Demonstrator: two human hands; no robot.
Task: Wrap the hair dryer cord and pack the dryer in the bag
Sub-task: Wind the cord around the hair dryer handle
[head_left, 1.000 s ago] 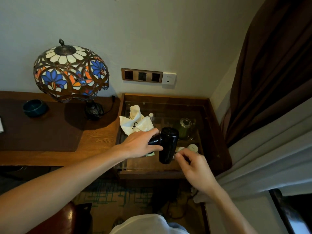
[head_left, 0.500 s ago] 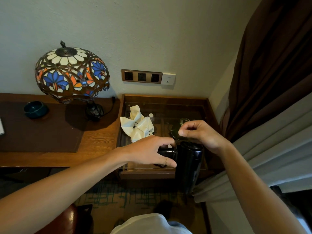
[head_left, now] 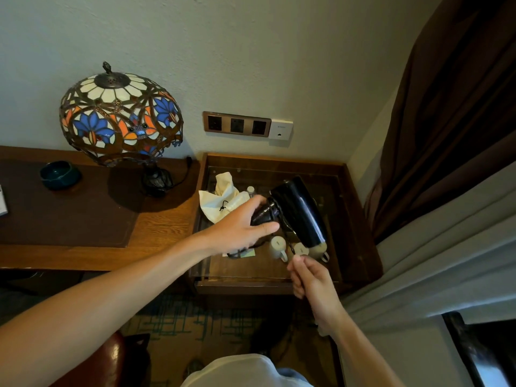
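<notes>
The left hand (head_left: 240, 233) is closed around the handle of the dryer (head_left: 300, 212) and holds it up over the glass tabletop (head_left: 333, 275), near the middle. The right hand (head_left: 312, 277) is near the front edge, and its fingers (head_left: 297, 259) pinch the cord (head_left: 289, 240), which runs up to the handle where some loops sit. The bag (head_left: 223, 199) lies crumpled near the back left corner, not in use yet. Small cups (head_left: 277, 247) stand right under the dryer and the cord. If the cord swings low, I think it could catch a cup and tip it. If the right fingers slip, the loops may fall loose. If the left hand lets go, the dryer could hit the glass.
</notes>
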